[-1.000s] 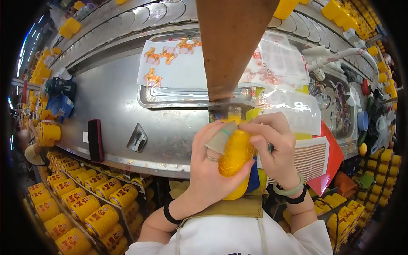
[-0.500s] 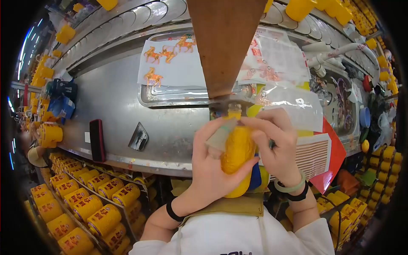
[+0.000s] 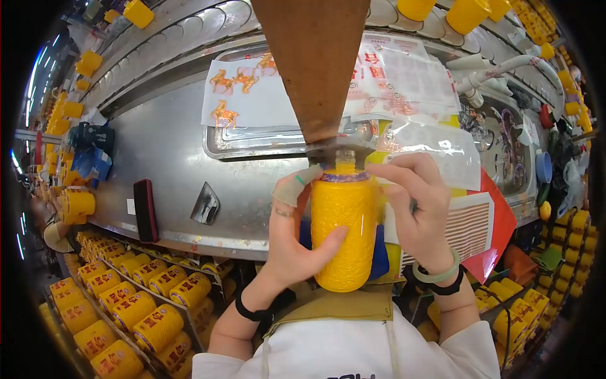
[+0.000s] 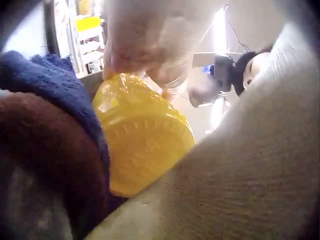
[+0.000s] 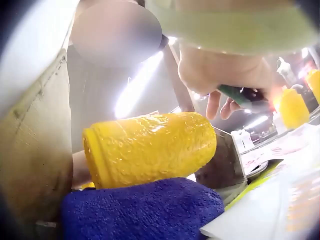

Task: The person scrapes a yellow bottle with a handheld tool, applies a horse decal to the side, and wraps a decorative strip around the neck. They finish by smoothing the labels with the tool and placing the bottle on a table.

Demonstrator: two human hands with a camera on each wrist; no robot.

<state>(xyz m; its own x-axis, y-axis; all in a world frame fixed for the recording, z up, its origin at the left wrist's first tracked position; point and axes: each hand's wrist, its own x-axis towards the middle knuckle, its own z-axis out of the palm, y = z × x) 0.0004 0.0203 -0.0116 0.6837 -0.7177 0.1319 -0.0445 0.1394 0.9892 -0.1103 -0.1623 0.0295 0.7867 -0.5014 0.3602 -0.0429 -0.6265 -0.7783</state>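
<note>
A yellow embossed bottle (image 3: pixel 344 234) with a clear glass neck and a patterned band at its shoulder lies toward me in the head view. My left hand (image 3: pixel 293 237) grips its left side, thumb across the front; a pale cloth cover wraps one fingertip (image 3: pixel 297 189). My right hand (image 3: pixel 420 211) is beside the bottle's right shoulder, fingers loosely bent, index fingertip close to the band. The left wrist view shows the bottle's round base (image 4: pixel 150 150). In the right wrist view, the bottle (image 5: pixel 150 147) is above a blue towel (image 5: pixel 140 212), and a dark green ring-like item (image 5: pixel 235 95) shows at the right hand.
A wooden post (image 3: pixel 312 63) rises just beyond the bottle. Sticker sheets (image 3: pixel 218 126) lie over a metal tray (image 3: pixel 252 148). A phone (image 3: pixel 144 211) and a dark shard-like piece (image 3: pixel 205 203) are on the steel bench at left. Yellow containers (image 3: pixel 151 325) fill racks below.
The bottle has turned so its broad face and shoulder band now show. My left fingers have shifted to its left side, and my right fingertips have drawn slightly rightward, away from the left fingers.
</note>
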